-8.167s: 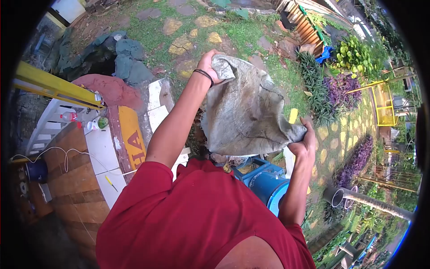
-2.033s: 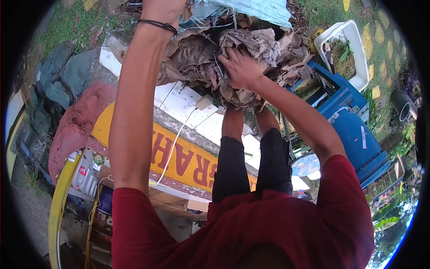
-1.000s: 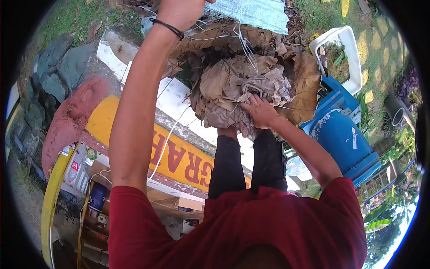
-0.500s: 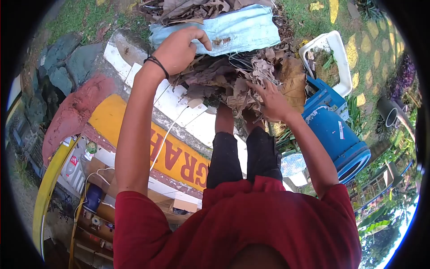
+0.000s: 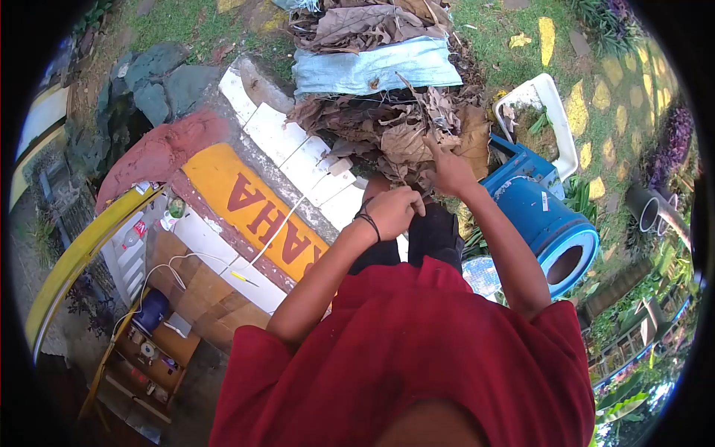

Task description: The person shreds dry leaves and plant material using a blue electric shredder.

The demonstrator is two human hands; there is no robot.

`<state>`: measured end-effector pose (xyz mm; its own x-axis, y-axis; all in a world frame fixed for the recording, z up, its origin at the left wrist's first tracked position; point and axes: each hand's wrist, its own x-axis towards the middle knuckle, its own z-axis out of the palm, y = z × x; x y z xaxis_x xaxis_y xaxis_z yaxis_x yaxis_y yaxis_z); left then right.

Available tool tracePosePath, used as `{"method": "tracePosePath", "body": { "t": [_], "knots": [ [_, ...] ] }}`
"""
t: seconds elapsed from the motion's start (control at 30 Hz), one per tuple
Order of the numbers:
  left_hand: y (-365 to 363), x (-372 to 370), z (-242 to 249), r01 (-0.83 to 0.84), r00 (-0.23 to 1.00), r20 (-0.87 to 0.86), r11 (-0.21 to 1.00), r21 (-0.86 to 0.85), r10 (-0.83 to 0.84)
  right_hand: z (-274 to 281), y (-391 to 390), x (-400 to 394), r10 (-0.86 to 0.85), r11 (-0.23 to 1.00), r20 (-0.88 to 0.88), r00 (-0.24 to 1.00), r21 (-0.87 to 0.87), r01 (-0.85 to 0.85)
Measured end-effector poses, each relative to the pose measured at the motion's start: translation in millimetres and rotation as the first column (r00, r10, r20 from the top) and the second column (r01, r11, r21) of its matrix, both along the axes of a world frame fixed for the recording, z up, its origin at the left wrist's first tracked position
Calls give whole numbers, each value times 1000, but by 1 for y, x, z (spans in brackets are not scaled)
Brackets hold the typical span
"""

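A heap of large dry brown leaves (image 5: 406, 141) lies in front of my legs, beside the mouth of a light blue woven sack (image 5: 376, 68). My right hand (image 5: 452, 173) is at the near edge of the heap, fingers closed around dry leaves, with the index finger reaching up along them. Lower and to the left, my left hand (image 5: 395, 211), with black bands on its wrist, hangs just above my dark shorts. Its fingers are curled and pressed together; whatever is in them is hidden. More brown leaves (image 5: 365, 26) lie beyond the sack's blue fabric.
To the right stand a blue barrel-like container (image 5: 532, 216) and a white basin (image 5: 564, 123) holding dried plant matter. A white-tiled ledge (image 5: 279, 138) and a yellow lettered sign (image 5: 246, 201) curve along the left, crossed by a white cord (image 5: 279, 231). Grey-green rocks (image 5: 160, 82) stand farther left.
My left hand has left the blue sack and come down toward my lap. My right hand stays at the leaves. The view has shifted, showing more of the leaves beyond the sack.
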<state>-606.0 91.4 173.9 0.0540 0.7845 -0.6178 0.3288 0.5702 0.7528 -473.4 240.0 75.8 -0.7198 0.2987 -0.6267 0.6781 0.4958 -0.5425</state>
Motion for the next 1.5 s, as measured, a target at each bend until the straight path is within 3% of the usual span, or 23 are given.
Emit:
{"method": "tracePosePath", "body": {
  "t": [0.03, 0.1, 0.2, 0.23, 0.27, 0.3, 0.33, 0.37, 0.4, 0.5, 0.57, 0.63, 0.7, 0.77, 0.83, 0.9, 0.93, 1.0, 1.1, 1.17, 1.23, 1.27, 1.5],
  "knots": [
    [-1, 21, 16, 42, 996, 74, 999, 4, -42, 5, -2, 0, 1, 1000, -10, 1000, 5, -1],
    [-21, 61, 22, 119, 978, 178, 991, -54, -108, 17, -3, 6, -123, 938, 14, 992, -324, 121],
    [-26, 66, 56, 283, 953, 155, 946, -155, -260, 55, -10, 18, -209, 857, 139, 968, -451, 250],
    [-22, 51, 71, 256, 966, -24, 966, -20, -256, 56, -16, 24, -228, 860, 137, 964, -437, 265],
    [-15, 44, 87, 248, 956, -191, 961, 119, -223, 51, -31, 33, -374, 721, 130, 918, -582, 376],
    [5, 39, 105, 268, 953, -184, 954, 138, -241, 44, -46, 45, -511, 548, 145, 847, -704, 452],
    [31, 32, 123, 206, 970, -191, 927, 313, -151, 36, -62, 58, -527, 552, 145, 837, -690, 468],
    [45, 32, 134, 135, 983, -177, 871, 473, -56, 48, -71, 60, -595, 428, 191, 781, -747, 509],
    [51, 43, 135, 141, 984, -168, 861, 488, -66, 67, -77, 55, -656, 280, 240, 716, -803, 526],
    [58, 68, 125, 228, 952, -306, 715, 661, -21, 126, -90, 33, -771, -122, 357, 528, -896, 426],
    [51, 58, 121, 337, 934, -177, 608, 719, -310, 171, -93, 22, -789, -363, 437, 431, -899, 247],
    [43, 37, 131, 381, 911, -176, 599, 705, -373, 210, -91, 23, -775, -521, 501, 385, -851, 58],
    [32, 14, 130, 371, 921, -181, 632, 680, -345, 237, -97, 28, -701, -678, 608, 373, -731, -82],
    [17, -27, 109, 422, 904, -245, 816, 395, -349, 253, -98, 37, -530, -845, 753, 391, -510, -163],
    [-22, -86, 54, 679, 592, -569, 733, -29, -571, 265, -81, 65, -717, -685, 612, 332, -706, -178],
    [-67, -142, 21, 773, 207, -516, 463, -434, -831, 264, -60, 105, -856, -471, 438, 276, -880, -65],
    [-75, -150, 30, 720, 147, -409, 381, -580, -901, 261, -51, 124, -892, -375, 389, 232, -921, 103],
    [-90, -155, 33, 665, 348, -290, 453, -594, -892, 250, -46, 163, -931, -170, 296, 212, -869, 464],
    [-96, -139, 29, 637, 640, -193, 654, -408, -743, 204, -67, 218, -915, 49, 326, 237, -495, 867],
    [-95, -121, 14, 583, 748, -194, 768, -266, -635, 126, -111, 265, -877, 383, 220, 427, -217, 898],
    [-87, -100, 8, 536, 806, -160, 817, -212, -570, 134, -145, 264, -801, 547, 286, 526, -11, 837],
    [-83, -91, 7, 474, 861, -124, 866, -163, -494, 138, -161, 259, -782, 547, 323, 533, -52, 835],
    [-84, -80, -27, 429, 891, -42, 869, -246, -452, 134, -228, 223, -678, 601, 373, 633, -214, 770]
  ]
}}
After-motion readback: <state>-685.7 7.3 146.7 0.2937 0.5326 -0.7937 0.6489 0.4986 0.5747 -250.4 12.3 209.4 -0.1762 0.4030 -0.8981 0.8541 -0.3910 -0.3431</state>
